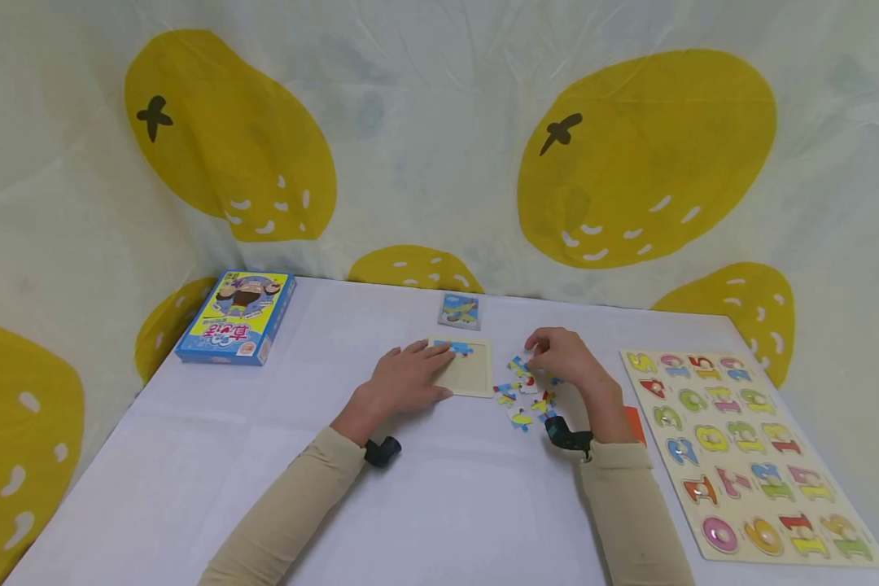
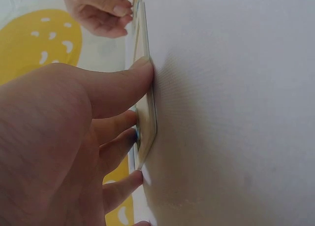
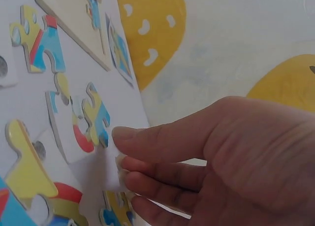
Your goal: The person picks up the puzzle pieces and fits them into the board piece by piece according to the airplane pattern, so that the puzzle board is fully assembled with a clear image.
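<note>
My left hand lies over the left side of a pale wooden puzzle tray, its fingers spread. In the left wrist view the thumb presses on the tray's near edge. Blue jigsaw pieces sit along the tray's top edge, partly covered by my fingertips. To the right of the tray lies a scatter of loose jigsaw pieces, several with yellow, red and blue print. Just above their far side hovers my right hand. In the right wrist view its thumb and fingers are close together, with nothing visible between them.
Behind the tray lies a small picture card showing a yellow plane. A blue and yellow box stands at the back left. On the right is a large number board, with an orange item partly under my right forearm.
</note>
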Demonstrator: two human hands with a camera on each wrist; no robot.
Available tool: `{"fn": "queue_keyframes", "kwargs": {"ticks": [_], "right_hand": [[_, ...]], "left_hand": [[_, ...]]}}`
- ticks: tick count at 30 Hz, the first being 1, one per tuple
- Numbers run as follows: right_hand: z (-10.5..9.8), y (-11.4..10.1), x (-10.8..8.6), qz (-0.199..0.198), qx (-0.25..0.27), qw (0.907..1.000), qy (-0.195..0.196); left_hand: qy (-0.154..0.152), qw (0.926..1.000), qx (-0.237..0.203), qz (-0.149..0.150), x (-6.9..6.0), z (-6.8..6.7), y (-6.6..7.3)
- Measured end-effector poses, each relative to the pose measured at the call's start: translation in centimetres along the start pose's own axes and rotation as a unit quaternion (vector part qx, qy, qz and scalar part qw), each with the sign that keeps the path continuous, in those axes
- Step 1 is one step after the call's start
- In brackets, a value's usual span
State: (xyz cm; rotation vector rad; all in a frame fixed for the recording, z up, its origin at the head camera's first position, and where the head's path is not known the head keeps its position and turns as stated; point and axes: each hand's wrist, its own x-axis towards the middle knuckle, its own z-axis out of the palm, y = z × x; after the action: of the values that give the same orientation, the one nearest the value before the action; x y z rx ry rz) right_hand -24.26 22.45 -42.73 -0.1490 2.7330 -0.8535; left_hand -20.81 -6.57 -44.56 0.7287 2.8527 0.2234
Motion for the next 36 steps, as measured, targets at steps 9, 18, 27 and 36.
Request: {"fn": "queue_keyframes", "kwargs": {"ticks": [9, 18, 27, 36], "right_hand": [[-0.6, 0.8, -0.6, -0.022, 0.007, 0.9993, -0.028], [-0.7, 0.8, -1.3, -0.057, 0.002, 0.9980, -0.025], [-0.6, -0.4, -1.8, -0.074, 0.010, 0.9968, -0.031], [0.6, -1.4, -1.5, -0.081, 0.028, 0.9929, -0.082]], "left_hand": [[0.000, 1.0000, -0.005, 0.000, -0.1, -0.1, -0.1], [-0.001, 1.0000, -0.007, -0.001, 0.0, 0.1, -0.4], [-0.003, 0.9999, -0.011, 0.000, -0.2, -0.1, -0.2], [0.002, 0.9999, -0.011, 0.002, -0.1, 0.0, -0.1]]}}
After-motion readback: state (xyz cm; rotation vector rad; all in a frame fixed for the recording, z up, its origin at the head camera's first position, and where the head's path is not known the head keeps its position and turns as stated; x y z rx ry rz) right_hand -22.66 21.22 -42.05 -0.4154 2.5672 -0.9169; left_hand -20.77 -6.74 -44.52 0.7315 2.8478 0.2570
